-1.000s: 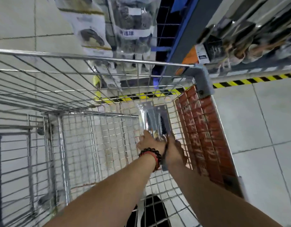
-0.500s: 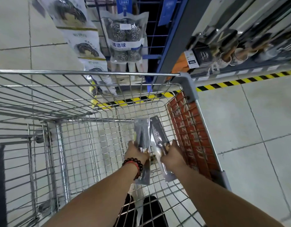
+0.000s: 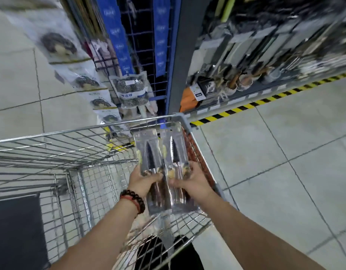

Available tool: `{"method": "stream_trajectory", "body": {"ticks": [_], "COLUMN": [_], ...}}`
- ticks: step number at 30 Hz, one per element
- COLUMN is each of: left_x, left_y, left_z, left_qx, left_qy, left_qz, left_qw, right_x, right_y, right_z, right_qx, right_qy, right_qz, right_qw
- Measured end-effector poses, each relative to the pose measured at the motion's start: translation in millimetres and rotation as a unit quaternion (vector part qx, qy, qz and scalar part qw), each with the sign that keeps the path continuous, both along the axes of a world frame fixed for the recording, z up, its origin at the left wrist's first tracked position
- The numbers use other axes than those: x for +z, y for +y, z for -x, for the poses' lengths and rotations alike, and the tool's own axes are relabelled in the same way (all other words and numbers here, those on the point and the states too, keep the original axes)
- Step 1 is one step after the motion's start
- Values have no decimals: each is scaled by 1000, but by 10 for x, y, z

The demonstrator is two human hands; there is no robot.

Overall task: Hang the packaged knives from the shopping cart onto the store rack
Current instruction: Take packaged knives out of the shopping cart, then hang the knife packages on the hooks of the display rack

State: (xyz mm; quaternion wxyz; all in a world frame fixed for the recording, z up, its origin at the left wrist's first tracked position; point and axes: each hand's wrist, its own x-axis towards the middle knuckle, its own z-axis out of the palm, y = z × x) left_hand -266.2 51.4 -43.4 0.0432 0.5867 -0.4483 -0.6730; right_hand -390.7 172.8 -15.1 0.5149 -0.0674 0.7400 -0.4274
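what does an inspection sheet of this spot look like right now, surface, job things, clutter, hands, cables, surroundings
surface: grey tiled floor; wire shopping cart in front of the person
job's things: two packaged knives held side by side, upright above the cart; store rack ahead on the right, blurred
clutter: packs of steel scourers hanging on the blue grid
hands: left hand grips the left pack, right hand grips the right pack
cables: nothing seen
surroundings: yellow and black hazard strip along the rack base
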Motion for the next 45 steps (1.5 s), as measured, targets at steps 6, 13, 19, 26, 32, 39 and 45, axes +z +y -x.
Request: {"method": "stream_trajectory", "body": {"ticks": [6, 13, 19, 26, 32, 39, 45], "left_x": [1442, 2430, 2936, 3127, 3044, 3112, 3241], "left_y": [247, 1133, 1970, 2427, 2311, 1715, 1165], "left_z": [606, 1787, 2717, 3683, 4624, 5861, 6509], "left_qx": [-52, -120, -149, -200, -199, -150, -112], "left_qy": [147, 200, 273, 284, 280, 298, 278], "left_qz": [63, 118, 101, 96, 97, 154, 173], "left_qw": [986, 965, 945, 933, 934, 930, 938], "right_x": [1201, 2311, 2919, 3182, 3089, 2938, 2704], "right_y": [568, 1523, 2586, 3226, 3139, 2544, 1874], "right_z": [500, 1253, 1959, 2686, 3574, 5164, 6294], "right_qx": [-178, -256, -291, -357, -343, -285, -217], "right_qy": [-39, 80, 170, 198, 218, 230, 214], "right_qz": [136, 169, 202, 209, 188, 173, 168], "right_qw": [974, 949, 920, 889, 894, 914, 937]}}
